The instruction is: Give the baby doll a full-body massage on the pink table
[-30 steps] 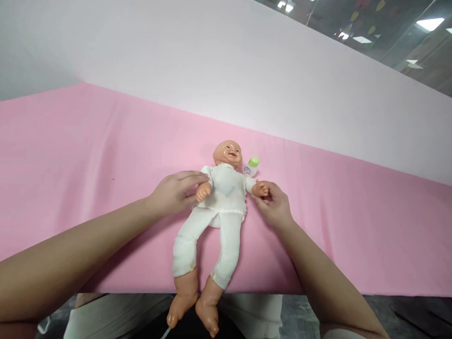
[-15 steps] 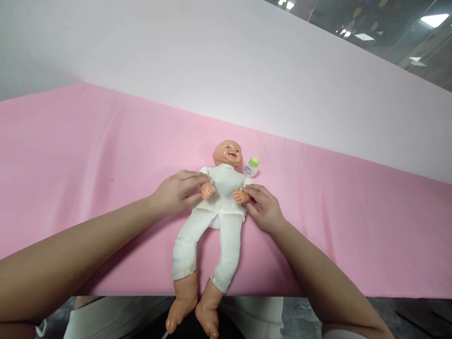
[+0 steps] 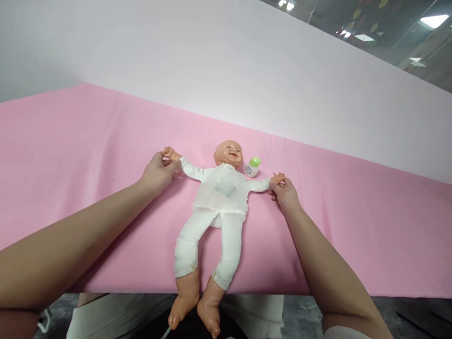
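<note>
A baby doll (image 3: 222, 193) with a white cloth body lies on its back, head away from me, its bare feet hanging past the near table edge. Its arms are stretched out to both sides. My left hand (image 3: 158, 173) is closed around the doll's hand and wrist at the left, fingers partly hidden. At the right, my right hand (image 3: 285, 194) pinches the doll's other wrist between thumb and fingers. A small bottle (image 3: 251, 169) with a green cap and a printed label lies beside the doll's head. A greyish patch shows on the doll's chest.
Pink cloth (image 3: 116, 226) covers the table, with soft creases on both sides. A white wall or panel (image 3: 212, 61) rises behind it, with glass (image 3: 374, 33) at the upper right. My lap is below the near edge.
Both my hands have moved outward, drawing the doll's arms from its chest to its sides. The left arm in view is also raised higher. The bottle has stayed in place.
</note>
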`<state>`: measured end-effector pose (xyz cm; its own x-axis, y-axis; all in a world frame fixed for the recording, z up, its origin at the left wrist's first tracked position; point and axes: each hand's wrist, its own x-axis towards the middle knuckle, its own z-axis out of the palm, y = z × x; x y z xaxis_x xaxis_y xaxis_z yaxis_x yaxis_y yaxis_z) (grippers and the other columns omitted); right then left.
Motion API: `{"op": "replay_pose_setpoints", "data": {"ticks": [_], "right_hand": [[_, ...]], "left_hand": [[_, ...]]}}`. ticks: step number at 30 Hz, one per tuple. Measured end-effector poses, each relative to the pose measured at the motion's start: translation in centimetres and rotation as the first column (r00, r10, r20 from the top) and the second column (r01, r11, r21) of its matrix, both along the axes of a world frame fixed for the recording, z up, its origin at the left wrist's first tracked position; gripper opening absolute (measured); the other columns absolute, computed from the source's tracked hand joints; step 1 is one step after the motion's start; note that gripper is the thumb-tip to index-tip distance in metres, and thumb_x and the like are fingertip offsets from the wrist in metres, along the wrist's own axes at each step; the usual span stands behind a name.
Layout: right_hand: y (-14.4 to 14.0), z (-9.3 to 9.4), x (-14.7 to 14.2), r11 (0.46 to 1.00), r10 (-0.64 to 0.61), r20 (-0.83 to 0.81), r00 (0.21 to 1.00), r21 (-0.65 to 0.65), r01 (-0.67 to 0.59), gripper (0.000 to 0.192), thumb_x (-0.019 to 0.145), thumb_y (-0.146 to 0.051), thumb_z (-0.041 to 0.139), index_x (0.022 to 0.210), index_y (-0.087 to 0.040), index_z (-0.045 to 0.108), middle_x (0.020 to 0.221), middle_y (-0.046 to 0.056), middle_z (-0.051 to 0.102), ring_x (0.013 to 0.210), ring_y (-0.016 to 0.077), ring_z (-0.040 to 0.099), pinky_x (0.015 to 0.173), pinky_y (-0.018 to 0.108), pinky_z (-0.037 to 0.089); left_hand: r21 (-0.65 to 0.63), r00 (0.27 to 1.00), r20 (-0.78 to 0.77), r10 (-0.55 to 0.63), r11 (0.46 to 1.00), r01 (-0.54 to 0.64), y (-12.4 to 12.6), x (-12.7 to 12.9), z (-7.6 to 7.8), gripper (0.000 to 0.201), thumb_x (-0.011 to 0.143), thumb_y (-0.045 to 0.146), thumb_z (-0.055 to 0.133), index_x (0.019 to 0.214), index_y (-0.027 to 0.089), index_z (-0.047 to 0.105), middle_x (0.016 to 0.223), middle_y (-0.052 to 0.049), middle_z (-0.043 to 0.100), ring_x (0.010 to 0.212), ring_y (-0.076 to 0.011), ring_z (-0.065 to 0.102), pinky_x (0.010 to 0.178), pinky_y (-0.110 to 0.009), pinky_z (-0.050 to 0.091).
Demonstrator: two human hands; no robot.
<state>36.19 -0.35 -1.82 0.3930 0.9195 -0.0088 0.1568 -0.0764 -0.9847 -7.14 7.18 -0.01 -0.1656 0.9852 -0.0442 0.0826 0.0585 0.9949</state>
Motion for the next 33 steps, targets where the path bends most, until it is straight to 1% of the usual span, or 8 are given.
{"op": "replay_pose_setpoints", "data": {"ticks": [5,12,18,22,24,27,30,33], "right_hand": [[-0.1,-0.4,0.3,1.000,0.011,0.153,0.988,0.007,-0.012,0.078,0.080,-0.056,0.085,0.145,-0.021,0.058,0.095,0.003,0.073,0.073,0.0176,0.067,0.060,0.029,0.061],[-3.0,1.2,-4.1,0.903,-0.067,0.525,0.848,0.394,-0.173,0.072,0.089,-0.040,0.080,0.153,-0.027,0.051,0.148,0.015,0.068,0.101,0.0249,0.076,0.087,0.043,0.067],[-5.0,2.1,-8.1,0.646,-0.043,0.920,0.389,0.323,-0.692,0.042,0.095,-0.012,0.066,0.134,-0.027,0.070,0.122,0.010,0.077,0.115,0.0285,0.072,0.102,0.050,0.064],[-4.8,2.2,-8.4,0.627,-0.023,0.940,0.340,0.278,-0.728,0.039,0.098,-0.014,0.065,0.134,-0.027,0.072,0.125,0.011,0.075,0.118,0.0285,0.071,0.105,0.051,0.063],[-4.6,2.1,-8.2,0.648,0.008,0.920,0.393,0.294,-0.702,0.033,0.099,-0.020,0.068,0.131,-0.028,0.073,0.124,0.010,0.077,0.116,0.0286,0.072,0.104,0.052,0.063],[-4.1,1.8,-7.4,0.758,0.082,0.820,0.567,0.318,-0.570,0.029,0.098,-0.032,0.074,0.127,-0.029,0.074,0.121,0.009,0.079,0.112,0.0291,0.073,0.100,0.052,0.064],[-3.2,1.4,-5.6,0.878,0.087,0.538,0.838,0.357,-0.320,0.044,0.095,-0.045,0.076,0.135,-0.028,0.067,0.135,0.011,0.075,0.113,0.0279,0.074,0.091,0.046,0.066],[-2.0,1.0,-2.9,0.929,0.001,0.220,0.976,0.361,-0.082,0.067,0.091,-0.057,0.077,0.145,-0.024,0.055,0.144,0.016,0.068,0.114,0.0263,0.074,0.084,0.038,0.066]], "left_hand": [[0.039,0.996,-0.088,-0.013,0.999,0.017,-0.1,0.0,-0.1,0.044,0.082,0.026,0.079,0.119,0.024,0.055,0.098,-0.006,0.076,0.079,-0.0225,0.077,0.071,-0.036,0.065],[0.298,0.904,-0.426,-0.045,0.936,0.187,-3.5,1.0,1.0,0.066,0.087,0.045,0.073,0.146,0.026,0.050,0.131,-0.009,0.074,0.097,-0.0237,0.077,0.085,-0.039,0.063],[0.467,0.648,-0.759,-0.059,0.644,0.606,-5.6,2.0,1.0,0.042,0.094,0.042,0.067,0.132,0.025,0.068,0.119,-0.007,0.081,0.100,-0.0249,0.078,0.093,-0.040,0.062],[0.477,0.550,-0.834,-0.051,0.434,0.764,-5.1,2.0,0.7,0.030,0.096,0.032,0.064,0.123,0.026,0.076,0.125,-0.007,0.082,0.111,-0.0265,0.077,0.101,-0.042,0.060],[0.471,0.561,-0.825,-0.068,0.465,0.750,-5.1,2.2,0.7,0.030,0.095,0.035,0.066,0.122,0.026,0.076,0.124,-0.008,0.082,0.110,-0.0273,0.077,0.101,-0.043,0.060],[0.452,0.687,-0.720,-0.101,0.682,0.574,-5.2,2.3,0.8,0.036,0.093,0.044,0.070,0.124,0.025,0.073,0.117,-0.007,0.081,0.103,-0.0267,0.077,0.096,-0.041,0.061],[0.375,0.878,-0.475,-0.065,0.887,0.269,-4.2,1.6,0.7,0.041,0.093,0.045,0.070,0.128,0.024,0.064,0.122,-0.007,0.076,0.100,-0.0228,0.074,0.091,-0.037,0.061],[0.213,0.960,-0.279,-0.020,0.974,0.082,-1.9,-0.2,0.4,0.047,0.091,0.040,0.072,0.132,0.022,0.058,0.116,-0.007,0.074,0.093,-0.0205,0.073,0.080,-0.033,0.060]]}}
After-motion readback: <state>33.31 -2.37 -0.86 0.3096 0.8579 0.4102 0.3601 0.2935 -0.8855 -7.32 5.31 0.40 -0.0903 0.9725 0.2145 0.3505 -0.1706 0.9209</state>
